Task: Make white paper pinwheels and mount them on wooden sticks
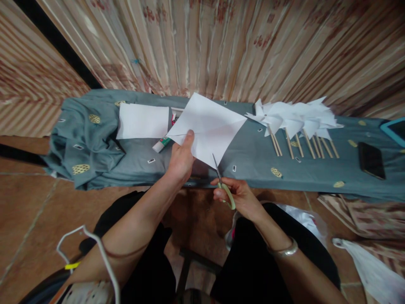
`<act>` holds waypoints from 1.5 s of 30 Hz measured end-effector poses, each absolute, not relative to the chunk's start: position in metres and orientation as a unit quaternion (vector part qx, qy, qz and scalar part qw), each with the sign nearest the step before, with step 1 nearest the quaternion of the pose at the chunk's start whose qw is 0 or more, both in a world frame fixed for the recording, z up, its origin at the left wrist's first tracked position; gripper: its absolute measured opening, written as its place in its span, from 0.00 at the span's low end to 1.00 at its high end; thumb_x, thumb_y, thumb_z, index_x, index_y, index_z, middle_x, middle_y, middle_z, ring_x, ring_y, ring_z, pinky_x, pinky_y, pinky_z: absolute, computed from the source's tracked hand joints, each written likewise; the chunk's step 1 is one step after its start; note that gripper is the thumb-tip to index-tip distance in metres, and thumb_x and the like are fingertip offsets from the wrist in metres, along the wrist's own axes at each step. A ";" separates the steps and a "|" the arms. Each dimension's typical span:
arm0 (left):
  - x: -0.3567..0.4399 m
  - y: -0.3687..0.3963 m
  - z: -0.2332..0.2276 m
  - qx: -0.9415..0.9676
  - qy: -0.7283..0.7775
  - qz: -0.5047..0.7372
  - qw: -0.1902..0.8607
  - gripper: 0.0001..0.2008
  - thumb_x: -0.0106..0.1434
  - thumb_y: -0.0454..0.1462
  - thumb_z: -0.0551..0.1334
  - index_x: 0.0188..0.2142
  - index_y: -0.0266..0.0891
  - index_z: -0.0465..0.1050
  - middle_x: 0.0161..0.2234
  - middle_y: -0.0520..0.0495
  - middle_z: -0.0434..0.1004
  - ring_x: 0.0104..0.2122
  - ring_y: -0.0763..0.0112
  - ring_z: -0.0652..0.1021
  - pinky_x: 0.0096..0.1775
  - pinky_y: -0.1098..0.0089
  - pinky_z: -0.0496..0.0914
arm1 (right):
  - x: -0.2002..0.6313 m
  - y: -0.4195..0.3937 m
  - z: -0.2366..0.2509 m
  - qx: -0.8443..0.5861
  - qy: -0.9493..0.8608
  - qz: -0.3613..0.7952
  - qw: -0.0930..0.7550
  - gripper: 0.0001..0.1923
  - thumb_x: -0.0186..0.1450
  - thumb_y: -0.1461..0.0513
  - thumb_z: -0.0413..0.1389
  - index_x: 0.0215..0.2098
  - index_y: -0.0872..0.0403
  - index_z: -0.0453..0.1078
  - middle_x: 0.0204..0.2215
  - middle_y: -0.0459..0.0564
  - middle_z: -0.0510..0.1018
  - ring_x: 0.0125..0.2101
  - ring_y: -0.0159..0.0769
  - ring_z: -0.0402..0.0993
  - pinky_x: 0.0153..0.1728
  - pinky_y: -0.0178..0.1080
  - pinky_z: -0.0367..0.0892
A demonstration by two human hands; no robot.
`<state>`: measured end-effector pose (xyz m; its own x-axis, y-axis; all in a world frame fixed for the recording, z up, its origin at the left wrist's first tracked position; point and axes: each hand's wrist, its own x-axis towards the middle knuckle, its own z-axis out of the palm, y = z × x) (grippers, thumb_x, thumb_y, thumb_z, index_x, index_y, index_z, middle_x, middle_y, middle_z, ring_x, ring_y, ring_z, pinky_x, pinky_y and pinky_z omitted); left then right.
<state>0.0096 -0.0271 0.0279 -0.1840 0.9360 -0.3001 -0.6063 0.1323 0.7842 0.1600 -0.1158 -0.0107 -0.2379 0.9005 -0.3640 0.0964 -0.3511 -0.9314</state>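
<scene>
Above the near edge of the cloth-covered table (253,164), the person's left hand (181,159) pinches a white paper square (207,126) by its left side, thumb on top and fingers underneath. That sheet hangs in the air turned like a diamond, one corner aimed away toward the curtain (221,42), the opposite corner aimed down at the person's lap; faint fold lines cross it from corner to corner. Just below that lower corner, the right hand (236,196) grips a pair of scissors (222,182) with pale green handles, fingers through the loops. Their long axis runs from the hand up and slightly left, the blades pointing at the bottom corner of the sheet and touching or nearly touching its edge; whether the blades are parted I cannot tell.

Behind the left hand a glue tube (162,143) lies on the cloth, partly hidden by the held sheet, and another flat white sheet (142,121) rests to its left. Off to the right lies a row of finished paper pinwheels (297,118) on wooden sticks, sticks pointing toward the person. Farther right, a dark phone (371,160) lies flat on the cloth.
</scene>
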 end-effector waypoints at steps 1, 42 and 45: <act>0.010 -0.027 0.028 0.190 0.439 0.632 0.611 0.11 0.66 0.35 0.60 0.47 0.34 0.73 0.47 0.37 0.81 0.52 0.58 0.78 0.54 0.61 0.72 | 0.160 -0.116 -0.010 -0.524 -0.479 0.628 0.318 0.24 0.53 0.43 0.65 0.35 0.53 0.74 0.23 0.43 0.73 0.24 0.28 0.67 0.25 0.32 0.62; 0.009 -0.029 0.029 0.181 0.449 0.626 0.612 0.07 0.66 0.34 0.59 0.42 0.34 0.73 0.44 0.40 0.82 0.52 0.58 0.78 0.53 0.61 0.72 | 0.152 -0.113 -0.006 -0.550 -0.399 0.641 0.358 0.24 0.43 0.48 0.72 0.31 0.54 0.74 0.16 0.39 0.71 0.18 0.25 0.64 0.20 0.31 0.60; 0.010 -0.030 0.028 0.190 0.458 0.613 0.616 0.08 0.67 0.35 0.59 0.43 0.34 0.73 0.45 0.41 0.82 0.51 0.60 0.79 0.51 0.64 0.73 | 0.152 -0.113 -0.005 -0.552 -0.407 0.636 0.354 0.24 0.43 0.48 0.71 0.31 0.54 0.74 0.17 0.40 0.71 0.19 0.26 0.65 0.21 0.31 0.60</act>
<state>0.0096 -0.0298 0.0278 -0.1696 0.9283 -0.3310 -0.5803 0.1774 0.7948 0.1522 -0.1126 -0.0046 -0.1401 0.8995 -0.4138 -0.0019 -0.4182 -0.9084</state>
